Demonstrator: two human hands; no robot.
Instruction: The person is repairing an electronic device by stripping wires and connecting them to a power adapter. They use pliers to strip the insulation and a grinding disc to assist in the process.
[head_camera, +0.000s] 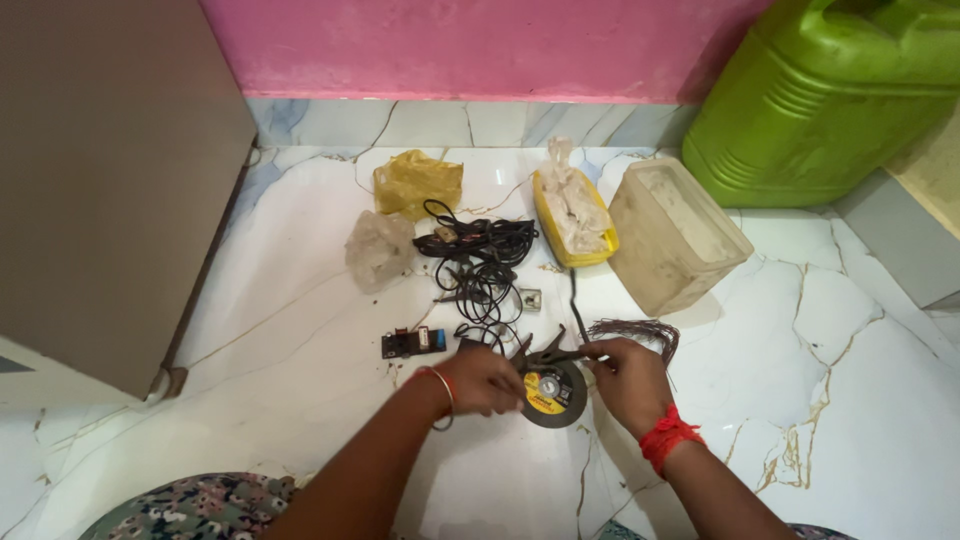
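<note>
Both my hands at the disc on the floor

My left hand (485, 380) and right hand (628, 378) each pinch an end of dark pliers (545, 355), held just above the grey disc (553, 393) lying between them, wires (480, 262) beyond.

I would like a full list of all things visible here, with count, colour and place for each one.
grinding disc: 1, grey with yellow label, on floor under the hands
pliers-like tool: 1, dark, above the disc, held between both hands
wire bundle: 1, brown, right of the tool
black cables: 1 tangle, floor centre
circuit board: 1, black, left of the cables
yellow bag: 1, near the wall
clear bag: 1, below the yellow bag
yellow tray: 1, holds whitish plastic
plastic box: 1, translucent beige
jerrycan: 1, green, top right
cabinet: 1, grey-brown, left
left hand: on the tool
right hand: on the tool
</note>
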